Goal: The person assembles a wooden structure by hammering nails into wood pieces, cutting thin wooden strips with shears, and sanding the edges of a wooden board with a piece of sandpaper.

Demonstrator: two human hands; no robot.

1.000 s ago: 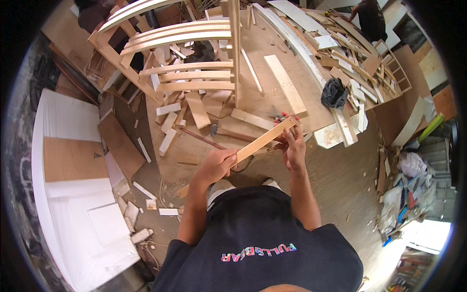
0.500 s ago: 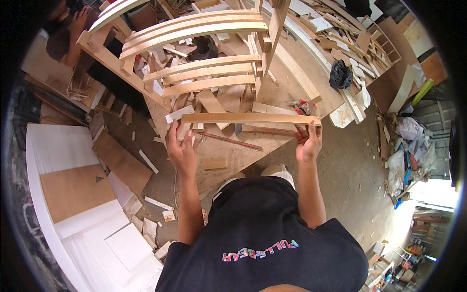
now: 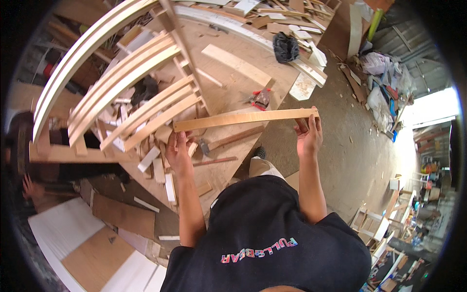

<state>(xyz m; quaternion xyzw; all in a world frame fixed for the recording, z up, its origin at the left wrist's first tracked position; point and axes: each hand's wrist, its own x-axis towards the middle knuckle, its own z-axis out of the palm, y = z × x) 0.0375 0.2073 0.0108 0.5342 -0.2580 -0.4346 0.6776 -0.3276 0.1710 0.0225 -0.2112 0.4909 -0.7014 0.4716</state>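
A long, narrow wooden slat (image 3: 245,119) stretches level in front of me. My left hand (image 3: 179,153) grips its left end, and my right hand (image 3: 309,136) grips the right end with fingers bent around the lower edge. Beyond it, at the upper left, stands a wooden frame (image 3: 184,46) with several pale slats (image 3: 129,70) across it. Below the held slat, a hammer (image 3: 232,139) lies on the worktable (image 3: 221,100). Red-handled pliers (image 3: 260,99) rest near the table's right edge.
Offcuts (image 3: 150,158) litter the table near my left hand. A black plastic bag (image 3: 285,47) sits by long boards at the back. White panels (image 3: 63,228) lean at the lower left, where another person's hand (image 3: 35,187) shows. Bagged rubbish (image 3: 382,92) lies along the right wall.
My view and body have turned to the right, so the frame and table now appear further left and tilted. Both hands still hold the slat by its ends.
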